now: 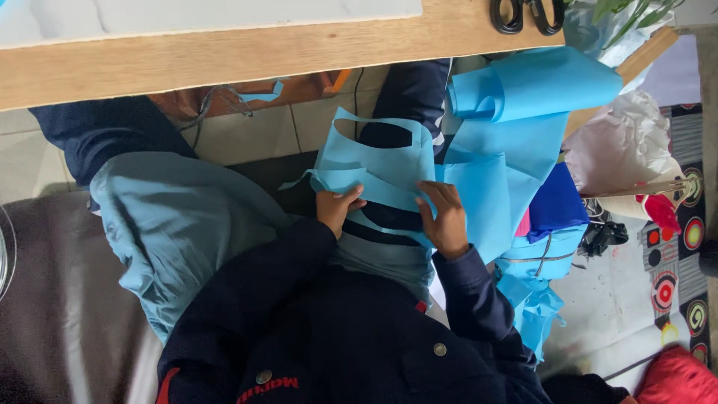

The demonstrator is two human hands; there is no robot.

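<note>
Two hands held a light blue cut-out sheet (374,168) on the person's lap. The left hand (338,209) pinched its lower edge. The right hand (446,221) gripped its right side, beside a blue roll (535,86). Scissors (527,15) lay on the wooden surface (224,56).

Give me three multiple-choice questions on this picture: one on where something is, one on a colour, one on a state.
1. Where are the scissors?
A. on the wooden table, top right
B. on the floor
C. in the right hand

2. What colour is the cut-out fabric in the hands?
A. red
B. light blue
C. white

3. How are the hands on the fabric?
A. both off it
B. only one on it
C. both on it

Answers: 1 A, the black handles lie on the table edge. 2 B, it is light blue like the roll beside it. 3 C, left hand and right hand each press it.
</note>
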